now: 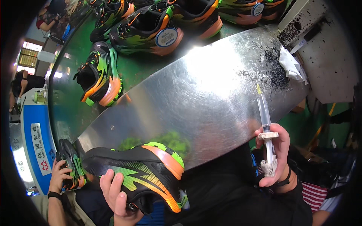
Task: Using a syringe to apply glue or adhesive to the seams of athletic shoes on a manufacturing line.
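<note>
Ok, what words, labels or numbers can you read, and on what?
White sign on blue panel: clear lettering, red emblem; wording not copied here.
Larger round tag on black shoe: too blurred to read surely.
Smaller round tag on upper-right shoe: too small.
Syringe: any markings too small to read.

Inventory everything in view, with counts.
Held shoe: one, black, green, orange, bottom
Syringe: one, clear, yellow tip, right
Table: one, green, upper left
Table shoes: several, same colours, upper half
Metal plate: one, silver, centre
Crumpled scrap: one, white, upper right
Tool: one, black handle, upper right
Panel: one, blue, left
Striped cloth: one, red, white, lower right
Co-worker's shoe: one, same colours, lower left
Co-worker's hand: one, bare, lower left
Left hand: one, bare, gripping held shoe
Right hand: one, bare, holding syringe
</note>
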The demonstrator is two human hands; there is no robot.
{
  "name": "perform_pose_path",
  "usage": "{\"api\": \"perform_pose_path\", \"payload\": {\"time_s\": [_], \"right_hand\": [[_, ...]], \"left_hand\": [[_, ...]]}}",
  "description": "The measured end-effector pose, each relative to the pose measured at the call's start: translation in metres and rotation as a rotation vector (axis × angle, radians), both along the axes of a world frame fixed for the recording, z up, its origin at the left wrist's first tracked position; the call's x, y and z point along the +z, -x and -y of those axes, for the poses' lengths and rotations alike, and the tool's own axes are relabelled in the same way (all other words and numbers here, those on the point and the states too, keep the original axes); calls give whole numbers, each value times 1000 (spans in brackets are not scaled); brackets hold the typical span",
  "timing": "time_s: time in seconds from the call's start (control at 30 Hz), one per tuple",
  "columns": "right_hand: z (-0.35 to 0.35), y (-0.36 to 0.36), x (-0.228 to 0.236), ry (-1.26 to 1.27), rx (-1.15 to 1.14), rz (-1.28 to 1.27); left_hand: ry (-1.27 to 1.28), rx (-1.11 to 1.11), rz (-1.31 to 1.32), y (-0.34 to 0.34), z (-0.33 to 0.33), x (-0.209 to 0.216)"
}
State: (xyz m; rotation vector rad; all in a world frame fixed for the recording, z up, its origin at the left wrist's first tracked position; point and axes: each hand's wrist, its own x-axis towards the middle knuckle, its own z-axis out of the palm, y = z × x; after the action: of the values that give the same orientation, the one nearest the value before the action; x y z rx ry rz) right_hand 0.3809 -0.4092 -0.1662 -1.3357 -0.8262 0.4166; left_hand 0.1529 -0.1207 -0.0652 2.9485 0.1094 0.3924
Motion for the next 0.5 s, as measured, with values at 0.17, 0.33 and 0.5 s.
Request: {"api": "perform_pose_path", "payload": {"time_s": [0.17, 0.33, 0.5], "right_hand": [[6, 12, 1, 65, -110, -224], [21, 16, 21, 231, -65, -302], [16, 30, 45, -64, 105, -310]], "left_hand": [[-75, 50, -95, 9, 5, 6], [-84, 64, -76, 17, 11, 2], [-35, -68, -27, -4, 0, 15]]}}
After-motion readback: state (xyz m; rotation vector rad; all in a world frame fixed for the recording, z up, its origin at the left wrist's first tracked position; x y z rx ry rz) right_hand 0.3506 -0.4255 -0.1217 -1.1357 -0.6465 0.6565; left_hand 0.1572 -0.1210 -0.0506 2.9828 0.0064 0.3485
